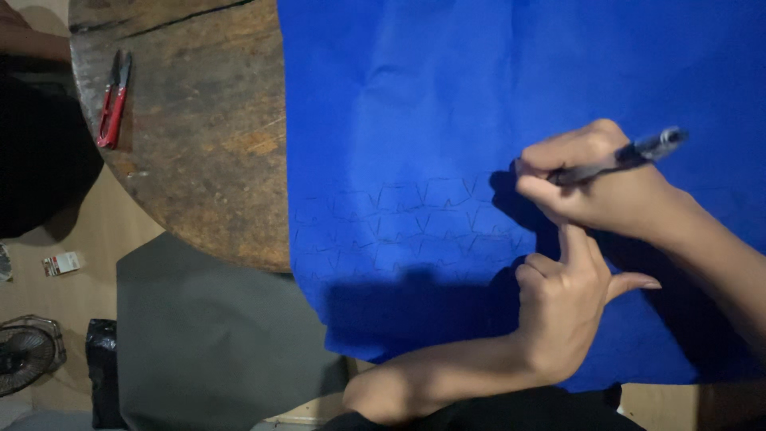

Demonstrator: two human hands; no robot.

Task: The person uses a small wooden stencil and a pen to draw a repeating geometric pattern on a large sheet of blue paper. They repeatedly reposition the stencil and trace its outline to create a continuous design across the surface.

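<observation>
A person marks rows of small V-shaped pen strokes on a sheet of blue fabric [447, 104] spread over a round wooden table [199, 136], its near edge hanging past the table's rim. The right hand [594, 187] has its fingers closed tight around a dark pen [622, 158], tip down on the cloth; the left hand [562, 307] rests flat beside it, fingers loosely curled, thumb out. The cloth looks light and limp (likely to creep unless pinned near the marks). Red thread snips [113, 100] lie by the table's far-left edge.
</observation>
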